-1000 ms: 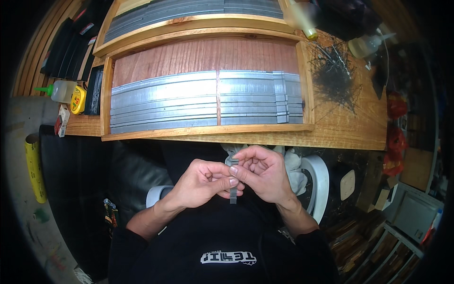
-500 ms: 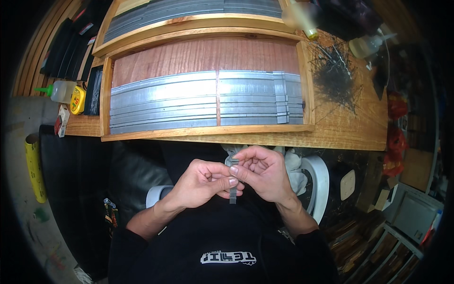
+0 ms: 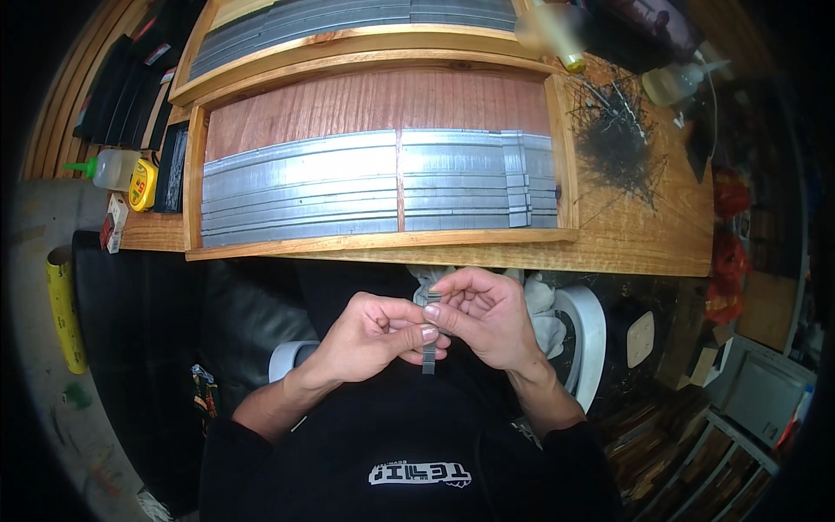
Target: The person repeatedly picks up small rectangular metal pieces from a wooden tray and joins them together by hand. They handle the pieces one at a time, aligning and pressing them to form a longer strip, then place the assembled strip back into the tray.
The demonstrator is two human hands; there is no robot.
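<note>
Over my lap, both hands pinch a short grey segmented metal strip (image 3: 429, 358). My left hand (image 3: 376, 337) is closed on its lower part, thumb on top. My right hand (image 3: 484, 318) grips the upper part between thumb and fingers, so the strip's middle is hidden. Beyond the hands, a shallow wooden tray (image 3: 383, 245) lies at the table's front edge. Rows of flat grey metal strips (image 3: 300, 187) fill its near part in two blocks. A few short pieces (image 3: 518, 196) rest across the right block.
Behind stands a second wooden tray (image 3: 348, 42) of grey strips. Thin dark wires (image 3: 616, 139) are heaped on the table's right side, near a squeeze bottle (image 3: 674, 84). At left are a green-tipped bottle (image 3: 115, 169) and a yellow tape measure (image 3: 143, 184). White chair arms (image 3: 584, 335) flank me.
</note>
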